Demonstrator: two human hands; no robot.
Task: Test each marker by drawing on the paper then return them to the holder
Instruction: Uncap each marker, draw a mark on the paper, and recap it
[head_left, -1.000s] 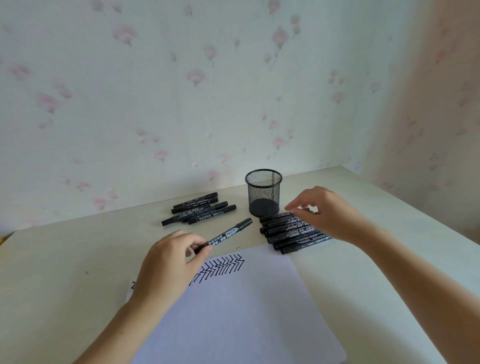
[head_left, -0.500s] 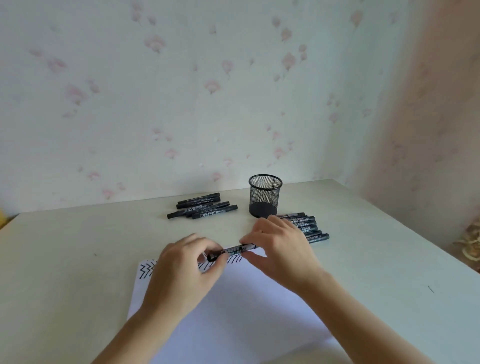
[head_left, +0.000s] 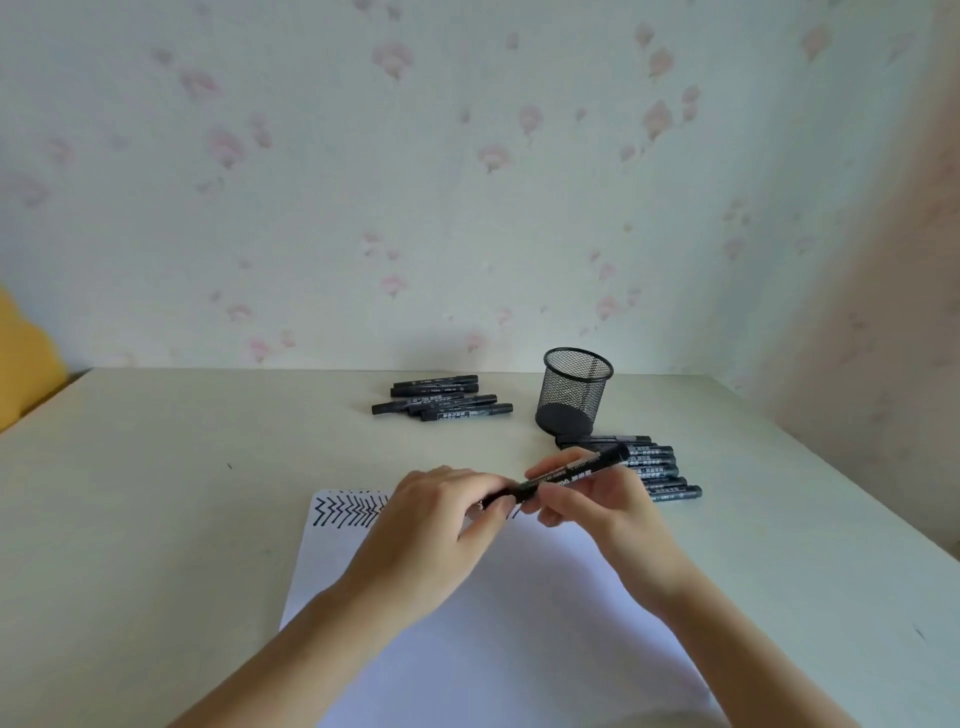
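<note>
Both hands hold one marker above the paper.
Left hand (head_left: 431, 525) and right hand (head_left: 597, 499) each pinch the marker (head_left: 566, 472), in front of the mesh holder (head_left: 574, 397).

A black marker (head_left: 569, 472) slants up-right at frame centre above white paper (head_left: 519, 613) bearing zigzags. Two marker groups (head_left: 441, 400) (head_left: 652, 470) flank the upright mesh holder (head_left: 574, 397).
</note>
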